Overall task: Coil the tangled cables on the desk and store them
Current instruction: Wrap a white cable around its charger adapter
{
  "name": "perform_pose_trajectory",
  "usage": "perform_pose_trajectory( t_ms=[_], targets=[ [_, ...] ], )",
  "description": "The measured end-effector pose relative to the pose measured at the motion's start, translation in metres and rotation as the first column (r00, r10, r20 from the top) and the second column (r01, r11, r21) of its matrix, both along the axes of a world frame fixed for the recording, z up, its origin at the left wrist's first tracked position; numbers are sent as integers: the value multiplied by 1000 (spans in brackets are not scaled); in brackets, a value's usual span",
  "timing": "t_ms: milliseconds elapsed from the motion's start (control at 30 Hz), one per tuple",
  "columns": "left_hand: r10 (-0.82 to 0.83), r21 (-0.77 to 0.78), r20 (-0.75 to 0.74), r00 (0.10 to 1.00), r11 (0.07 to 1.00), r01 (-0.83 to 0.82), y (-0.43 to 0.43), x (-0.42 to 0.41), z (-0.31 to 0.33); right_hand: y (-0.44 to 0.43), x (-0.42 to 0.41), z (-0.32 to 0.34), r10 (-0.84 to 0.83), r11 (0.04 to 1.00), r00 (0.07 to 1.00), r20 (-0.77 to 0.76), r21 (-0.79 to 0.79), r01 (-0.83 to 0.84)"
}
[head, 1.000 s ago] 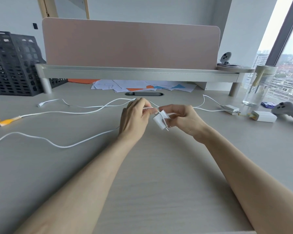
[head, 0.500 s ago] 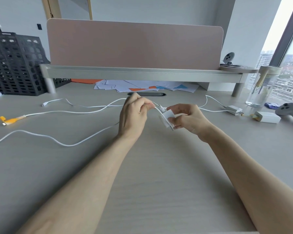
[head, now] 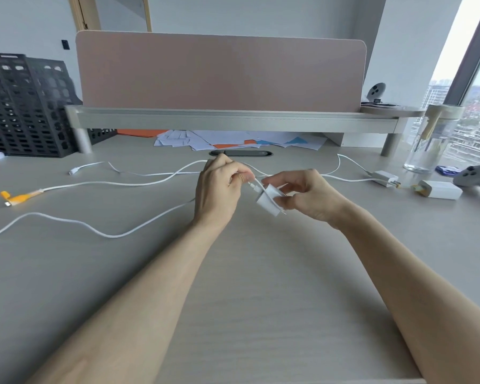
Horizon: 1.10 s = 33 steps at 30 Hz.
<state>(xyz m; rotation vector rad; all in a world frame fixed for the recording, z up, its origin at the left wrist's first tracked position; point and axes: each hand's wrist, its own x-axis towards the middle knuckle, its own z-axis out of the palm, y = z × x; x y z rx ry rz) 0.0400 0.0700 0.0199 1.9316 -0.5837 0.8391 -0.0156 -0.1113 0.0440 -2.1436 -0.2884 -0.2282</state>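
My right hand (head: 302,195) holds a small white plug adapter (head: 269,199) above the middle of the desk, its metal prongs pointing down and right. My left hand (head: 219,189) pinches the white cable (head: 67,221) at its connector, right at the adapter. That cable trails left in a long wave across the desk. A second white cable (head: 108,184) ends in an orange connector (head: 20,197) at the far left. A thinner white cable (head: 89,166) lies behind it. Another white cable (head: 344,178) runs right to a white charger (head: 384,178).
A black mesh crate (head: 25,106) stands at the back left. A monitor shelf (head: 233,120) with a pink divider spans the back, loose papers (head: 233,139) beneath it. At the right are a clear jar (head: 432,139), a white power brick (head: 439,189) and a grey game controller (head: 477,178).
My right hand has turned the adapter, so its prongs point down and right again. My left hand stays on the connector. The cables on the desk have barely shifted.
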Motion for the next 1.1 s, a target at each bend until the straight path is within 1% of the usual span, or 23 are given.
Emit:
perform_pose_trajectory(
  t_ms=[67,133,167,233,267,300,333,367,400,467,500,567,633,733,800,867,933,1000,1100],
  targets=[
    [-58,-44,-66,996,998,55,0,-2,2,-2,-2,2,31,999,999,-17,44,-30],
    [-168,-97,-179,969,984,152,0,-5,3,-3,-5,5,60,996,998,-34,65,-58],
    [-247,-135,-276,929,967,217,2,-5,4,-4,-6,6,73,995,997,-41,68,-70],
    [-401,-268,-481,780,914,304,6,-3,4,-4,-10,7,90,991,995,-54,103,-84],
    [-462,-360,-536,706,882,304,8,-1,4,-4,-11,9,104,986,993,-58,139,-95],
    [-498,-436,-560,663,857,275,10,2,5,-4,-12,10,129,977,990,-57,179,-117],
    [-498,-472,-573,651,850,234,10,3,4,-3,-12,11,160,965,986,-48,216,-146],
    [-451,-446,-583,675,873,197,8,4,3,-1,-12,12,186,952,982,-35,255,-171],
    [-374,-364,-581,723,914,180,4,2,2,1,-11,12,199,936,980,-24,302,-183],
    [-212,-104,-491,845,977,184,-3,-5,0,6,-9,11,196,891,980,-19,421,-170],
    [-159,23,-436,886,982,187,-8,-9,-2,8,-8,11,182,865,983,-22,478,-150],
    [-108,188,-399,910,962,197,-14,-18,-1,11,-6,9,111,834,993,-36,547,-73],
    [-51,323,-384,922,928,186,-20,-24,1,10,-5,8,-10,814,998,-64,578,45],
    [28,492,-311,950,860,136,-25,-27,-1,6,-2,7,-162,764,983,-90,619,182],
    [14,575,-268,963,805,148,-25,-29,-4,1,1,5,-254,727,963,-94,638,254],
    [-23,627,-203,979,765,148,-24,-34,-4,-5,4,2,-358,713,929,-90,617,334],
    [-20,635,-107,994,768,84,-25,-36,-1,-10,4,1,-413,718,906,-89,581,384],
    [-2,626,-7,1000,780,6,-25,-34,2,-12,4,0,-412,747,908,-74,543,383],
    [-18,613,152,988,786,-80,-23,-30,2,-9,4,-3,-391,830,920,-19,425,361]
  ],
)
